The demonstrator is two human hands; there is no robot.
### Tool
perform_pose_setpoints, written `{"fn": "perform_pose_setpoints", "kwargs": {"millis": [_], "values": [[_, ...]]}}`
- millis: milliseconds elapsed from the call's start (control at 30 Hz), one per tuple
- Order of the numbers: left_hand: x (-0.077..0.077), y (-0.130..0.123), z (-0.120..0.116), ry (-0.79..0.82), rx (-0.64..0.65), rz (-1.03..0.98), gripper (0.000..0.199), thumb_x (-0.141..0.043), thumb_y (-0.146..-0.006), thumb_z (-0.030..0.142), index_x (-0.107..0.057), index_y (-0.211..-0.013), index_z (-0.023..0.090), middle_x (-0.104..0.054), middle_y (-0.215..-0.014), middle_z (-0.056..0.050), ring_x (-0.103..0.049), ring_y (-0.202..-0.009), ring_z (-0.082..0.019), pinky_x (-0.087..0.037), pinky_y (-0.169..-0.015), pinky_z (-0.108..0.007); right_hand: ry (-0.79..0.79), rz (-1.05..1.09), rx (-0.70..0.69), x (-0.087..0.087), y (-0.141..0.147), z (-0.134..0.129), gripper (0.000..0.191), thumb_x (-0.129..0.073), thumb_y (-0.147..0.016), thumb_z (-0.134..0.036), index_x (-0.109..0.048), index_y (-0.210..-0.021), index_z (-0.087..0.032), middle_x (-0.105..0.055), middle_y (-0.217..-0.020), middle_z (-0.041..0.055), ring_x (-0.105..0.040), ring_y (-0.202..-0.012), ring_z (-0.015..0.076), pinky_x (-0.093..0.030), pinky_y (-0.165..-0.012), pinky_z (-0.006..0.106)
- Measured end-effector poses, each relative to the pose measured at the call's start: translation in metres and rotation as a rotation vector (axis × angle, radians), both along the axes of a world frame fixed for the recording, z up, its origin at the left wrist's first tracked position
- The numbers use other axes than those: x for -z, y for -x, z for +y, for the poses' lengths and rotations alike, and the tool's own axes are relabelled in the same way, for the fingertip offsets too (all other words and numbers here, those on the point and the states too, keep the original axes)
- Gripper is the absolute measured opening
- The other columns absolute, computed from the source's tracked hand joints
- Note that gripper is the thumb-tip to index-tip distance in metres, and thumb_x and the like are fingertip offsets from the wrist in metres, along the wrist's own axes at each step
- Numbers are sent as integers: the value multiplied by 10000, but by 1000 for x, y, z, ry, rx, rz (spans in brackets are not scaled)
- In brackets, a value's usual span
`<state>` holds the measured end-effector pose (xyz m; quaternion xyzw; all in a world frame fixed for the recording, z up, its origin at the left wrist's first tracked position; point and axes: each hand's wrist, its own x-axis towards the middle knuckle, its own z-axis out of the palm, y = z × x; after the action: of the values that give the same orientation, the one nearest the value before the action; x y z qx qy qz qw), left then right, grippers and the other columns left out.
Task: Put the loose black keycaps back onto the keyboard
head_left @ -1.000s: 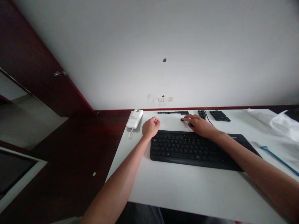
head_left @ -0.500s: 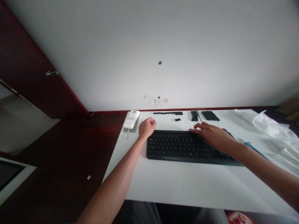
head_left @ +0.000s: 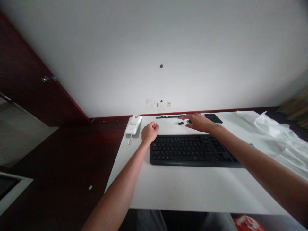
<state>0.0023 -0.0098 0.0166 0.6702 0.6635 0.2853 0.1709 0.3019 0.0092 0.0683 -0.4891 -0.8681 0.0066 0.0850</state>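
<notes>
A black keyboard (head_left: 183, 149) lies on the white table, several of its key places at the right without caps. My left hand (head_left: 150, 132) rests by its upper left corner, fingers curled in; whatever they may hold is hidden. Beyond the keyboard, my right hand (head_left: 197, 122) reaches over the table with thumb and fingers apart. Just left of its fingertips lie loose black keycaps (head_left: 181, 123). A row of keycaps (head_left: 166, 117) runs along the back edge, partly covered by that hand. Behind its wrist sits a block of keycaps (head_left: 213, 118).
A white device with a strap (head_left: 133, 125) lies at the table's left end. Crumpled white sheeting (head_left: 267, 128) spreads over the right side. The tip of a blue tool (head_left: 251, 145) shows beside my right forearm. The wall (head_left: 216, 64) rises behind the table.
My right hand has left the keyboard's right half and moved forward and left to the loose keycaps, its fingers spreading. My left hand stays where it was. The view has shifted slightly.
</notes>
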Motion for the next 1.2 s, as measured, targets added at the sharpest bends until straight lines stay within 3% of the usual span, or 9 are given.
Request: {"fn": "perform_pose_setpoints", "kwargs": {"millis": [133, 400, 633, 833, 967, 1200], "values": [[-1, 0, 0, 4, 2, 0, 151, -596, -958, 355, -737, -928, 309, -772, -930, 19, -690, -845, -190, -398, -685, -266, 77, 1, -59, 9, 15, 23, 477, -672, -867, -180, -715, -1339, -227, -723, -1362, 88, -688, -1232, 308, -540, -1045, 419], [-1, 0, 0, 3, 10, 1, 150, -594, -963, 367, -728, -928, 311, -769, -928, 21, -684, -840, -188, -401, -683, -266, 120, -12, 48, 15, 22, 30, 306, -636, -901, -186, -788, -1163, -231, -809, -1098, 80, -753, -1016, 287, -569, -903, 382], [0, -1, 1, 3, 3, -5, 141, -605, -958, 349, -733, -920, 303, -766, -917, 12, -692, -839, -194, -407, -678, -266, 39, 215, 2, -6, 8, -12, 223, -641, -881, -250, -790, -1046, -238, -809, -1051, 39, -731, -930, 228, -544, -863, 337], [0, -1, 1, 6, 4, -4, 130, -613, -955, 326, -740, -936, 312, -766, -936, 15, -689, -835, -189, -434, -717, -265, 265, 308, 1, -24, -7, -62, 229, -715, -869, -442, -800, -1000, -275, -783, -885, 7, -667, -706, 184, -481, -634, 298], [0, -2, 1, 10, -4, 7, 150, -602, -965, 347, -746, -956, 308, -771, -969, 14, -688, -835, -181, -428, -714, -260, 334, 306, -26, -21, 0, -71, 214, -725, -860, -432, -796, -995, -281, -773, -845, -10, -667, -703, 180, -481, -644, 297], [3, -1, 2, -2, -1, 7, 132, -612, -951, 325, -743, -946, 308, -772, -944, 32, -682, -820, -179, -395, -676, -258, 322, 278, -75, -9, 18, -71, 169, -690, -882, -335, -779, -1015, -278, -805, -993, -1, -739, -885, 213, -553, -809, 327]]}}
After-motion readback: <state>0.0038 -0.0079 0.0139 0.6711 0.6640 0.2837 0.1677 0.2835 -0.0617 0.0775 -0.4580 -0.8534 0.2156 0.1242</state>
